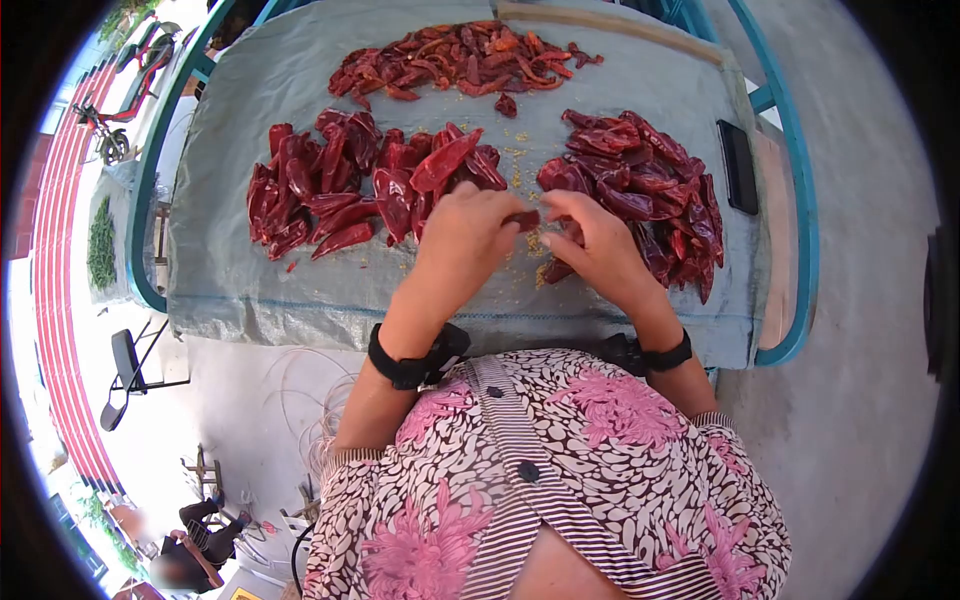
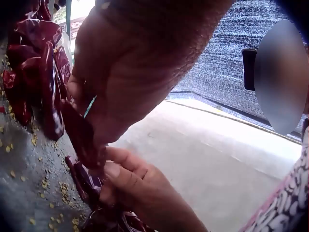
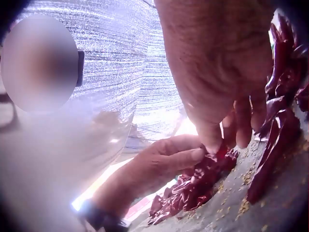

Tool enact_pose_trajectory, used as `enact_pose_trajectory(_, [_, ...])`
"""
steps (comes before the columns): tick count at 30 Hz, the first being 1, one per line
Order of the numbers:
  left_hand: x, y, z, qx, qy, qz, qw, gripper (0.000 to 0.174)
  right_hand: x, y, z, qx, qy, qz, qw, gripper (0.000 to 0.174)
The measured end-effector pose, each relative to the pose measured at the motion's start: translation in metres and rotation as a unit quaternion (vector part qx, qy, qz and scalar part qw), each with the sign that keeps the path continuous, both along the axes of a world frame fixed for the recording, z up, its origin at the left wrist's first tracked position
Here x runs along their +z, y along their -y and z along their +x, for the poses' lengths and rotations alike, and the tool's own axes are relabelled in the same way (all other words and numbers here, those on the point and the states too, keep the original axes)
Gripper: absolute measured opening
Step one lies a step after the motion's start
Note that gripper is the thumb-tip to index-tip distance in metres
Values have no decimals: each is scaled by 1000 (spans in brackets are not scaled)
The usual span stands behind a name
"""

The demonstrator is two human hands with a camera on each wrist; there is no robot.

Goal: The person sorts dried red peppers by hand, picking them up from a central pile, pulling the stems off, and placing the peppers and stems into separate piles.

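Grey sheet (image 1: 330,305) | chilli piles (image 1: 465,65), seeds (image 1: 517,165) | left grip (image 1: 468,228): single chilli (image 1: 527,219)

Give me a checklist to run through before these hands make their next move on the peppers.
1. Left hand has a grip on the pepper: ok, it pinches it.
2. Right hand has a grip too: cannot tell; its thumb is at the pepper's end, but the contact is partly hidden.
3. Left pile and right pile kept apart: ok, a strip of sheet lies between them.
4. That strip free of loose seeds: not ok, yellow ones are scattered there.
5. Far pile clear of both hands: ok.
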State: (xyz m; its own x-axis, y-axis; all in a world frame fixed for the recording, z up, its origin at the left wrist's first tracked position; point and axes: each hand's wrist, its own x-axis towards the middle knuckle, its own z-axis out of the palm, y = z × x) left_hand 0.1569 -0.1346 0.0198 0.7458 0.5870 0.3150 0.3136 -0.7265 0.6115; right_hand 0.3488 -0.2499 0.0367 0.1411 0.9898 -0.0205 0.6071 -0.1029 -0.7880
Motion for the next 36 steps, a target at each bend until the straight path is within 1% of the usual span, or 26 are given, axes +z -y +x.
enact_pose_trajectory(2, [7,-3,-10,49,13,-3,999,26,4,8,2,-27,7,1,1000,32])
enact_pose_trajectory(4, [19,-6,-21,111,6,-21,994,27,6,22,9,31,60,-28,997,33])
enact_pose_trajectory(5, [21,-9,-22,133,35,-37,990,28,7,26,13,61,86,-42,993,33])
enact_pose_trajectory(7, [22,-15,-25,177,91,-70,977,29,-8,30,17,95,146,-15,985,33])
enact_pose_trajectory(8, [21,-15,-23,225,100,-55,968,34,-14,32,19,111,176,0,978,34])
enact_pose_trajectory(11, [28,-10,-23,169,120,-104,973,34,-9,30,12,94,165,-13,982,26])
enact_pose_trajectory(12, [27,-7,-22,123,104,-172,972,31,-6,29,12,92,158,4,983,23])
enact_pose_trajectory(15, [23,9,-11,13,52,-302,952,33,2,20,9,97,132,68,984,16])
enact_pose_trajectory(17, [12,17,1,-17,48,-365,930,38,11,10,0,106,109,121,981,13])
enact_pose_trajectory(18, [10,14,-2,-36,47,-399,915,40,14,3,-10,122,101,119,980,14])
enact_pose_trajectory(20, [11,11,-2,-43,32,-454,889,45,18,-1,-14,157,81,123,976,17])
enact_pose_trajectory(21, [13,9,-2,-45,24,-479,876,48,21,0,-13,141,43,119,982,18])
enact_pose_trajectory(23, [6,5,-7,-67,76,-500,860,49,25,1,-11,110,-34,108,987,22])
enact_pose_trajectory(24, [4,4,-8,-77,102,-510,851,49,25,1,-9,111,-53,105,987,23])
enact_pose_trajectory(26, [6,3,-9,-90,67,-472,875,51,24,1,-3,111,-90,98,985,25])
enact_pose_trajectory(27, [8,3,-10,-96,49,-453,885,52,22,-1,-3,127,-112,91,981,25])
enact_pose_trajectory(28, [2,6,-7,-106,93,-492,859,55,19,-1,-5,143,-133,83,977,24])
enact_pose_trajectory(29, [-1,9,-5,-90,108,-478,867,52,17,-2,-5,157,-154,75,973,23])
enact_pose_trajectory(30, [-3,11,-4,-73,123,-463,875,49,19,-3,-4,156,-130,87,975,22])
enact_pose_trajectory(31, [-3,13,-3,-57,138,-447,882,47,18,-4,-3,105,-73,95,987,21])
enact_pose_trajectory(32, [-3,13,-6,-17,102,-353,930,42,14,-5,-3,55,-16,104,993,20])
enact_pose_trajectory(33, [2,12,-8,22,64,-257,964,37,10,-5,-1,3,41,110,993,19])
enact_pose_trajectory(34, [6,12,-10,61,25,-156,986,32,4,-4,4,-28,108,113,987,25])
enact_pose_trajectory(36, [12,10,-9,126,7,-144,982,26,-3,-2,8,-80,177,34,980,35])
